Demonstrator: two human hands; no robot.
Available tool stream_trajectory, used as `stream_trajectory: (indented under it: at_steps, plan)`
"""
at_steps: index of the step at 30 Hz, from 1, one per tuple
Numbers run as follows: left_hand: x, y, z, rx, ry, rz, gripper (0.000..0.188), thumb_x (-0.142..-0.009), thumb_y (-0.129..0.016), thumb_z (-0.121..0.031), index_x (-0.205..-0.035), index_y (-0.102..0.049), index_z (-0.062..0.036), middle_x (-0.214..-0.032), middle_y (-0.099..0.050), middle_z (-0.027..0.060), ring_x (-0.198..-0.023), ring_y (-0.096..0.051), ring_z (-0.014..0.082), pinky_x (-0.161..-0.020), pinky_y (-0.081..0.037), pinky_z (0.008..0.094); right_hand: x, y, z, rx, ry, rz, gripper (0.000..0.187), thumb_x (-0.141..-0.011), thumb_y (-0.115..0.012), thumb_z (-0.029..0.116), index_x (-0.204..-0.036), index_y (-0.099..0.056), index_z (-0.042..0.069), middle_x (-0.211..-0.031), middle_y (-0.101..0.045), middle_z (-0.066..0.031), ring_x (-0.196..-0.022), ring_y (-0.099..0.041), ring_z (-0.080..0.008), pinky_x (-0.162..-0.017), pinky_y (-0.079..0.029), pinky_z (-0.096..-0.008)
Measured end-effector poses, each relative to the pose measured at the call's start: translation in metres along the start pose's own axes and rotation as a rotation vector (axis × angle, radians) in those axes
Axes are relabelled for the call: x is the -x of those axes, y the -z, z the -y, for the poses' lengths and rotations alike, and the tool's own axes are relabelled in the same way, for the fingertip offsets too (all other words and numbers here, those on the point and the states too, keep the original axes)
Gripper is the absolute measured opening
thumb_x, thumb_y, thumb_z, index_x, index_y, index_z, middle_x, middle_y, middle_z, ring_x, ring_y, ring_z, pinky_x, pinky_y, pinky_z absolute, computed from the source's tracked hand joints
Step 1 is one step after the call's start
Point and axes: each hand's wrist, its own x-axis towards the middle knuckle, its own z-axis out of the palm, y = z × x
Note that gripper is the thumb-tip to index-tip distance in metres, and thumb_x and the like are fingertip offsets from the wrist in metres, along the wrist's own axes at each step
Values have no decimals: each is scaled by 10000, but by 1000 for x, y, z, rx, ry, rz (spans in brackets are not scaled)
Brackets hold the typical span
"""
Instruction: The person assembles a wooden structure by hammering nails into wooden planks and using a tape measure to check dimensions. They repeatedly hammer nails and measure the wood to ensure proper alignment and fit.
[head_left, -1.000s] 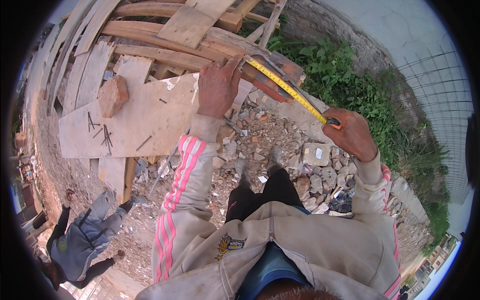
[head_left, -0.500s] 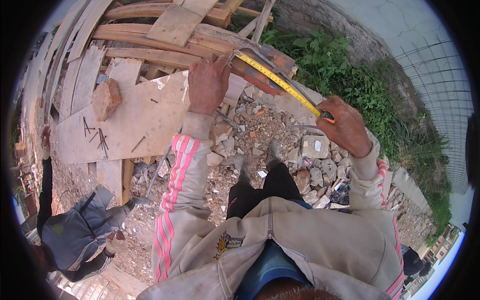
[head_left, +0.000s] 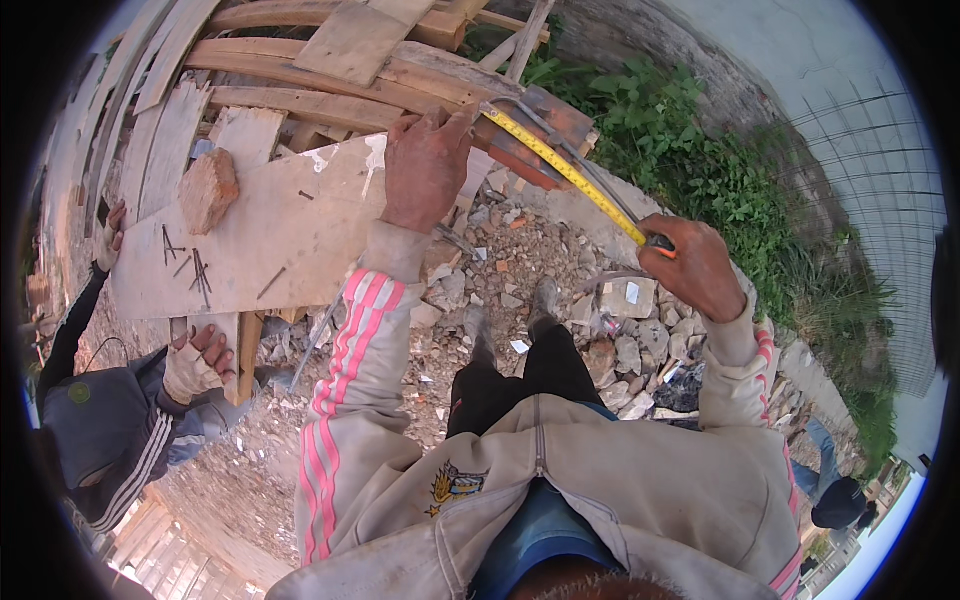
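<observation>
A yellow tape measure blade [head_left: 565, 170] is stretched slantwise between my hands. My right hand [head_left: 697, 262] is wrapped round its orange and black case [head_left: 658, 246]. The fingers of my left hand [head_left: 430, 165] are closed at the blade's far end; their exact grip is partly hidden. Close along the blade runs a thin grey metal rod [head_left: 548, 130], bent near my left hand, its other end reaching my right hand. To the left of my left hand lies a plywood sheet [head_left: 330, 225] bearing several loose nails [head_left: 200, 275] and a broken brick chunk [head_left: 210, 190].
Wooden beams [head_left: 300, 110] and boards are piled at the far left. A co-worker's gloved hand [head_left: 197, 365] is at the plywood's near edge. Rubble [head_left: 625, 340] covers the ground around my feet. Green plants [head_left: 690, 150] and wire mesh [head_left: 870, 190] stand along the right wall.
My hands and the tape have shifted slightly to the right. At the left, the co-worker's near hand has come up to the plywood's edge, and their other hand has moved to its far-left side.
</observation>
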Motion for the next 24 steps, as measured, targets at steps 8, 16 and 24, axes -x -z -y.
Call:
stream_trajectory:
  at_steps: [8, 16, 24]
  plan:
    - [-1, -1, 3, -41, -30, 57, 339, -946, -659, -137, -1284, -682, -118, -894, -692, 108, -865, -683, 306, -893, -480, 443, 1, 2, 3, -13, -18, -4, 324, -786, -706, 224, -1067, -756, 69, -935, -729, -213, -827, -708, -399, -739, -560, -459]
    - [-3, 2, 1, -106, -17, 119, 383, -949, -656, -136, -1332, -663, -148, -898, -688, 86, -875, -683, 280, -879, -467, 429, 1, 3, 2, -39, -4, -17, 316, -794, -715, 215, -1076, -752, 78, -950, -732, -207, -845, -714, -395, -754, -566, -460]
    - [-1, -1, 1, -92, -9, 71, 393, -947, -669, -155, -1340, -669, -168, -921, -690, 81, -860, -666, 282, -873, -461, 421, 1, 5, 1, -65, 24, -5, 305, -795, -710, 206, -1069, -741, 77, -942, -729, -198, -822, -708, -393, -738, -561, -463]
